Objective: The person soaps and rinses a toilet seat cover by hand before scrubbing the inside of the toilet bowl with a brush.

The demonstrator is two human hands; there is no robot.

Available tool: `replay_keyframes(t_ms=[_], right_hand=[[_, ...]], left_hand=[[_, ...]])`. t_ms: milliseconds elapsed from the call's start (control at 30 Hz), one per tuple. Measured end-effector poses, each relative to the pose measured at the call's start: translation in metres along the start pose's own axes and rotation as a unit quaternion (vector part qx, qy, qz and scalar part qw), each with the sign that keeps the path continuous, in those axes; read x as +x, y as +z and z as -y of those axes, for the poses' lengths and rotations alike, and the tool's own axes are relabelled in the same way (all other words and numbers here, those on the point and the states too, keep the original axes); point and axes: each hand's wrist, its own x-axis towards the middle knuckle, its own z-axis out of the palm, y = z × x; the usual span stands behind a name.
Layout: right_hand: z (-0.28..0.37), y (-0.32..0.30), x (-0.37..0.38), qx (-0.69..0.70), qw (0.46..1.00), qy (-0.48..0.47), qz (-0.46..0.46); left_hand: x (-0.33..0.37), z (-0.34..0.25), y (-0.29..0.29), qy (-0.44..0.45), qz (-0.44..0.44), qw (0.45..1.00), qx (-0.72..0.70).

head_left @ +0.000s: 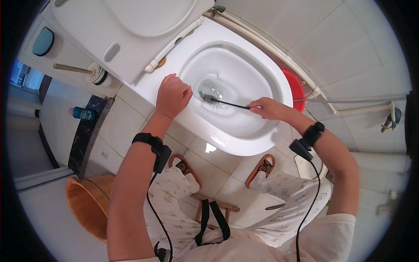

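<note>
A white toilet bowl (pixel 273 81) stands in front of me with its seat and lid (pixel 148 17) raised. My right hand (pixel 267 108), over the bowl's right part, is closed round the thin black handle of a small brush (pixel 231 104). The handle slants down to the left, and the brush head is in the water at the bottom of the bowl. My left hand (pixel 173 94) is curled into a fist by the left rim, with nothing showing in it. Whether that fist rests on the rim, I cannot tell.
A red bucket (pixel 296 89) is tucked behind the toilet, near wall pipes (pixel 262 41). At left are a toilet brush in its white holder (pixel 100 77), a blue bottle (pixel 83 114) on a dark ledge and a wooden bucket (pixel 89 203). A low wooden stool (pixel 227 207) is beneath me.
</note>
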Motion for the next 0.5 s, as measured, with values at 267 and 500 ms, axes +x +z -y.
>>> replay_keyframes(t_ms=[267,500], right_hand=[[0.027,0.012,0.024,-0.432,0.885,-0.101,-0.142],[0.062,-0.006,0.052,-0.566,0.808,-0.154,-0.047]], left_hand=[[-0.001,0.001,0.001,0.005,-0.014,1.0,-0.019],[0.0,0.0,0.002,0.013,-0.005,1.0,-0.007]])
